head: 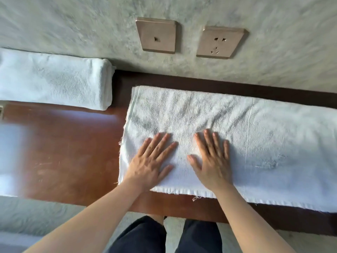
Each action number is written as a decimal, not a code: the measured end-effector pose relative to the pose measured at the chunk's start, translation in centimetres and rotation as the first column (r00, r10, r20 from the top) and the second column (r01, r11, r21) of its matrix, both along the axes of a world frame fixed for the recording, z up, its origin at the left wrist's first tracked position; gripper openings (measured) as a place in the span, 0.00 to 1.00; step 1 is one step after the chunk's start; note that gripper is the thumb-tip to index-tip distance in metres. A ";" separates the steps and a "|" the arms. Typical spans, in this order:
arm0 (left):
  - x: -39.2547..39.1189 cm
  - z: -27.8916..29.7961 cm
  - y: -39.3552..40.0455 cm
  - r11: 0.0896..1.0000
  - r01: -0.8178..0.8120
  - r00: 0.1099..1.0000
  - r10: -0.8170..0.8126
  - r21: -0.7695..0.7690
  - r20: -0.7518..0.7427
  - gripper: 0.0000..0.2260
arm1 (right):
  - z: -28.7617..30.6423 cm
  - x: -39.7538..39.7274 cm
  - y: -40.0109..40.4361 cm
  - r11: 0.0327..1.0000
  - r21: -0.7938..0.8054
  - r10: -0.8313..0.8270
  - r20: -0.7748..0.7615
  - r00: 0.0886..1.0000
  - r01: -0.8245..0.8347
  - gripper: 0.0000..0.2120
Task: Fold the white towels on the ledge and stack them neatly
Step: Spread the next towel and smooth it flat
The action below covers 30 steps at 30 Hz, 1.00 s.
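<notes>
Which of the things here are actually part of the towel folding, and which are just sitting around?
Part of the job:
- long white terry towel spread flat on the ledge
- left hand and right hand, pressing flat on it
- folded white towel at the left
- brown wooden ledge

Just there:
- two bronze square wall sockets
- grey textured wall
- blurred white shape at the left edge

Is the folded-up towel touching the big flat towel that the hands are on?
Apart. The head view shows a strip of dark wooden ledge between the folded towel and the flat towel.
</notes>
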State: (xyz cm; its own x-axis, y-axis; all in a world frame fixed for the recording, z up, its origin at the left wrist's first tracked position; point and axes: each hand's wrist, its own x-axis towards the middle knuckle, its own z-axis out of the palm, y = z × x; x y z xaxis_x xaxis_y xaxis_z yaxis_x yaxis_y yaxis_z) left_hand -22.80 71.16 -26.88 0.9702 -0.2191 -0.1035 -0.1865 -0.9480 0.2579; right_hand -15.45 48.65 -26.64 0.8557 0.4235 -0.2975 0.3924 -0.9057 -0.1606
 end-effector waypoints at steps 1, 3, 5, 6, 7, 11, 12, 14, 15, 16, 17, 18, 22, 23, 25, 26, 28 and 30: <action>-0.7 -0.2 0.3 1.000 -0.012 1.000 0.012 0.020 0.001 0.32 | -0.3 0.0 -0.4 1.000 -0.005 0.004 0.008 1.000 -0.004 0.33; -1.2 -0.5 0.8 0.999 -0.048 0.999 0.048 0.017 0.009 0.31 | -0.6 -0.1 -1.0 0.998 0.016 -0.059 0.047 0.997 0.058 0.32; -0.8 -0.3 0.4 0.997 -0.070 0.997 0.070 0.019 0.019 0.28 | -0.9 -0.4 -0.9 0.995 0.028 -0.100 0.087 0.991 0.098 0.31; 0.0 -0.2 -0.3 0.996 -0.089 0.996 0.088 0.005 0.028 0.27 | -1.0 -0.6 -0.9 0.994 0.039 -0.104 0.109 0.989 0.100 0.31; 1.4 0.1 -1.5 0.994 -0.105 0.994 0.105 -0.010 0.040 0.27 | -1.2 -0.6 -0.9 0.994 0.049 -0.099 0.131 0.987 0.093 0.31; 7.3 0.5 -5.4 0.998 -0.066 0.998 0.066 -0.021 -0.012 0.27 | -1.8 -0.4 -1.1 0.997 0.054 -0.071 0.163 0.984 0.063 0.31; 7.9 0.0 -5.1 1.000 -0.014 1.000 0.014 0.008 -0.026 0.27 | -1.8 -0.5 -1.2 0.995 0.067 -0.078 0.171 0.982 0.067 0.30; 8.9 -0.8 -2.6 0.998 0.026 0.999 -0.023 0.062 -0.046 0.27 | -1.9 -0.6 -1.2 0.992 0.112 -0.080 0.196 0.977 0.059 0.29; 9.6 -1.1 -0.9 0.996 -0.032 0.998 0.036 0.080 -0.045 0.28 | -2.0 -0.7 -1.3 0.989 0.138 -0.072 0.213 0.974 0.043 0.29; 10.7 -1.3 0.8 0.986 -0.132 0.989 0.138 0.099 -0.048 0.28 | -2.0 -0.8 -1.4 0.987 0.160 -0.063 0.230 0.971 0.026 0.28; 12.0 -1.3 2.4 0.966 -0.235 0.968 0.243 0.103 -0.070 0.27 | -2.0 -0.7 -1.4 0.985 0.170 -0.056 0.244 0.968 0.014 0.28; 13.0 -1.2 3.7 0.948 -0.304 0.945 0.312 0.090 -0.095 0.27 | -2.1 -0.6 -1.5 0.986 0.168 -0.053 0.246 0.968 0.011 0.29; 11.6 0.2 2.6 0.960 -0.280 0.960 0.280 0.008 0.001 0.26 | -2.0 -0.5 -1.4 0.990 0.135 -0.064 0.224 0.973 0.034 0.30; 9.7 0.5 1.2 0.964 -0.263 0.964 0.264 -0.027 0.026 0.26 | -2.0 -0.5 -1.4 0.990 0.131 -0.073 0.222 0.972 0.045 0.30; 4.1 0.8 -1.3 0.986 -0.163 0.987 0.163 -0.036 0.009 0.26 | -2.1 -0.5 -1.4 0.986 0.153 -0.096 0.227 0.969 0.062 0.31; 1.3 0.7 -1.7 0.995 -0.101 0.994 0.101 -0.005 -0.030 0.26 | -2.2 -0.5 -1.4 0.984 0.169 -0.100 0.237 0.966 0.061 0.31; -2.8 0.1 -0.3 0.995 -0.060 0.993 0.067 0.074 -0.098 0.27 | -2.3 -0.6 -1.5 0.984 0.175 -0.085 0.242 0.967 0.043 0.32; -4.2 -0.2 1.8 0.985 -0.131 0.981 0.145 0.113 -0.125 0.28 | -2.4 -0.7 -1.5 0.985 0.167 -0.079 0.219 0.972 0.042 0.32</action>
